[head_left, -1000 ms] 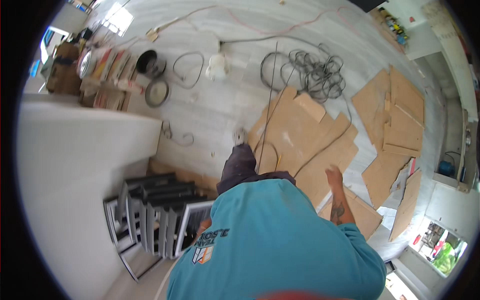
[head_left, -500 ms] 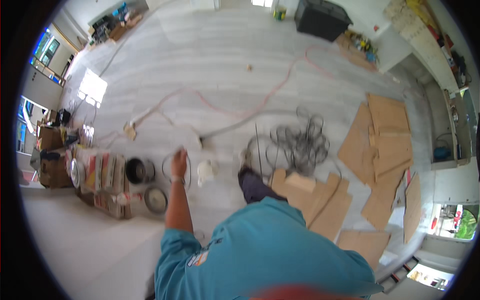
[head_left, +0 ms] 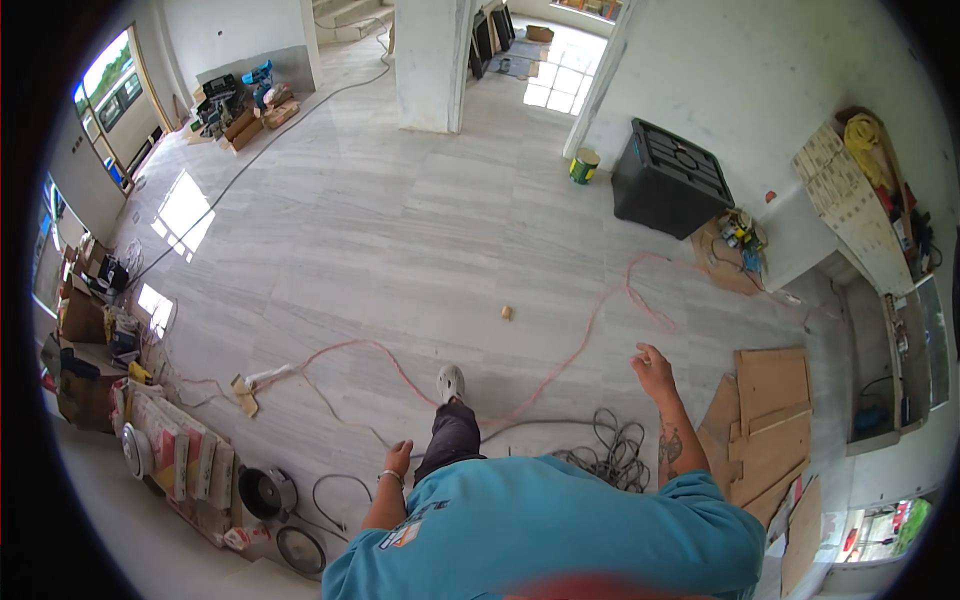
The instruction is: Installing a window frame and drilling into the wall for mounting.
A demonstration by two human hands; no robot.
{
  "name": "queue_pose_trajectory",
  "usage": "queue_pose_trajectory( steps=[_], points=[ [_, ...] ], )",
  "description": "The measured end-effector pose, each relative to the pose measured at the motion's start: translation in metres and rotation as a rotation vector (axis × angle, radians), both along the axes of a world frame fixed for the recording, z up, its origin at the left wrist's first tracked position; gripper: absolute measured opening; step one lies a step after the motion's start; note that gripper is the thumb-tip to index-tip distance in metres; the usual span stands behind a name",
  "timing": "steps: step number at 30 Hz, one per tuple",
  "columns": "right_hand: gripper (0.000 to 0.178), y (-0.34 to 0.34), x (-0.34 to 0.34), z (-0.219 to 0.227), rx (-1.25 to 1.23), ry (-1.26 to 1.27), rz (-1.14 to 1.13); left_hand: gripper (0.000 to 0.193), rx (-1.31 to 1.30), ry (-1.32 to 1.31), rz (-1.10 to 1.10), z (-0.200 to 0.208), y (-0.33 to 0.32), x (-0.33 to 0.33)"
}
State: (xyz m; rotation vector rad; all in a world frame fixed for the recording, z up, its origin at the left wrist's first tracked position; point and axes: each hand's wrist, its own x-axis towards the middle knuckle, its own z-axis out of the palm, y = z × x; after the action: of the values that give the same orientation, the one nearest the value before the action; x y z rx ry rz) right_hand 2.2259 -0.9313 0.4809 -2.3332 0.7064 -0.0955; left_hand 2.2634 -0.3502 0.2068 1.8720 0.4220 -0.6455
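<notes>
My left hand (head_left: 398,459) hangs low beside my dark trouser leg, with a bracelet at the wrist. Its thumb stands apart from the loosely bent fingers, and I see nothing held. Farther out on the right, my right hand (head_left: 654,368) is raised over the floor, fingers apart and empty. Below it lies a tangled coil of dark cable (head_left: 615,450), partly behind my shirt. My foot in a pale clog (head_left: 451,384) is stretched forward on the tiles, close to a thin pink hose (head_left: 560,365) that winds across the floor.
Cardboard sheets (head_left: 772,430) cover the floor at right. A black lidded bin (head_left: 672,180) and a green-yellow bucket (head_left: 584,166) stand by the far wall. At left are stacked bags (head_left: 180,450) and a dark pot (head_left: 266,493). A small tan piece (head_left: 507,313) lies ahead.
The view has tipped up and moved forward, showing the doorway beyond. My right hand has come into sight. The white container near my left hand is out of view, and my foot is farther forward.
</notes>
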Motion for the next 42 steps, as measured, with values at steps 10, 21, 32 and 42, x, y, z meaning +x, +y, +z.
queue_pose_trajectory(
  steps=[10, 21, 32, 42],
  points=[
    [0.033, -0.075, 0.131, -0.194, 0.081, 0.565, 0.224, 0.054, 0.326, 0.26, -0.604, 0.016, -0.13, 0.436],
    [0.035, -0.318, 0.452, -0.328, -0.246, 0.737, 0.526, 0.036, -0.011, 0.151, 0.123, 0.061, -0.34, 0.886],
    [0.055, -0.588, 1.18, -0.01, 0.271, -0.342, -0.259, 0.039, 0.291, 0.172, -0.634, -0.004, -0.487, 1.251],
    [0.037, -0.605, 1.268, -0.269, 0.515, 0.257, -0.169, 0.043, 0.208, -0.31, -0.376, 0.093, -0.815, 1.765]
  ],
)
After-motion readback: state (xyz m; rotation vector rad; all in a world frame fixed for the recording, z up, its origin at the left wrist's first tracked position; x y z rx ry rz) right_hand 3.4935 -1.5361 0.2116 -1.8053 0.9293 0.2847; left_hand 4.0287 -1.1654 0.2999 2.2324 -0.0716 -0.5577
